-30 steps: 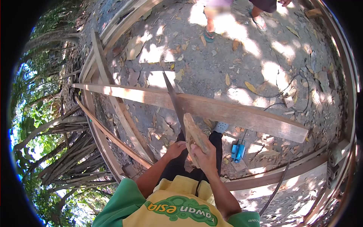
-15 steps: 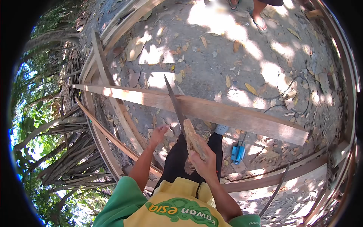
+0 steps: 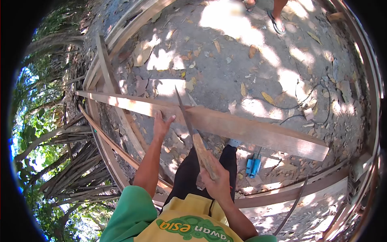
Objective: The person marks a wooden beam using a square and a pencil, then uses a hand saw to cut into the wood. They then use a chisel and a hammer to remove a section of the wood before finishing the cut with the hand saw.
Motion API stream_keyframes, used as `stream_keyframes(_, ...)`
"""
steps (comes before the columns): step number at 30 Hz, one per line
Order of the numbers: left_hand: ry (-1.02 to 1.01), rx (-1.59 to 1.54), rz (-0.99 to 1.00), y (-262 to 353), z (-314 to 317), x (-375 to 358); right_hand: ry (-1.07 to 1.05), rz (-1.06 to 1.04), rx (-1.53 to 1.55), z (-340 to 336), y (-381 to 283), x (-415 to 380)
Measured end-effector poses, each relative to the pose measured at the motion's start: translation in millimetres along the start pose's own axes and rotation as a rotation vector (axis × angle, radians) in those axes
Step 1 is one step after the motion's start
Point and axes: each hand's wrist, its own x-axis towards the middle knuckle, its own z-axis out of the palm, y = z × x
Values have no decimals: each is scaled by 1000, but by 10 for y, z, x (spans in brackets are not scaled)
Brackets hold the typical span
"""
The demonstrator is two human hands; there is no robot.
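Observation:
My right hand (image 3: 217, 179) is closed around the wooden handle of a handsaw (image 3: 205, 157). Its dark, narrow blade slants up and left, overlapping a long wooden beam (image 3: 250, 127) near its middle, with the tip past the far edge. To the left of the blade, my left hand (image 3: 162, 124) is at the beam's near side, thumb and fingers spread and fingertips right at the wood. The beam runs across in front of me, from the far left down to a square-cut end at the right.
A blue power tool (image 3: 253, 165) with a cord lies on the leaf-strewn ground beyond my right leg. Other timbers (image 3: 125, 117) cross at the left, and a frame of boards (image 3: 298, 191) runs along the right. Another person's sandalled foot (image 3: 277, 23) is at the top.
My left hand has moved up from beside my leg to the beam. The saw has shifted slightly down and left, still crossing the beam. The other person's foot has shifted slightly.

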Motion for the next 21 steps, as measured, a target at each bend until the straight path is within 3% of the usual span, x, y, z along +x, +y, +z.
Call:
stream_keyframes(2,-72,-2,-24,-56,-76,-136,-22,109,-5,88,-22,7)
stream_keyframes(5,-66,25,-25,132,-108,73,-33,104,11,118,-158,293)
stream_keyframes(8,-98,51,-58,113,-102,28,15,-43,-95,-74,-133,-41)
stream_keyframes(11,-90,71,-58,151,-111,9,6,-44,-103,-89,-142,-116)
stream_keyframes(13,-89,99,-53,125,-119,-65,-27,119,-53,140,-58,369)
stream_keyframes(15,-78,115,-34,157,-118,-5,-26,116,-67,303,22,702)
stream_keyframes(17,-84,85,-26,148,-148,51,17,-29,-140,356,46,789)
stream_keyframes(21,-107,81,-31,179,-157,7,-31,105,-58,-63,-88,-16)
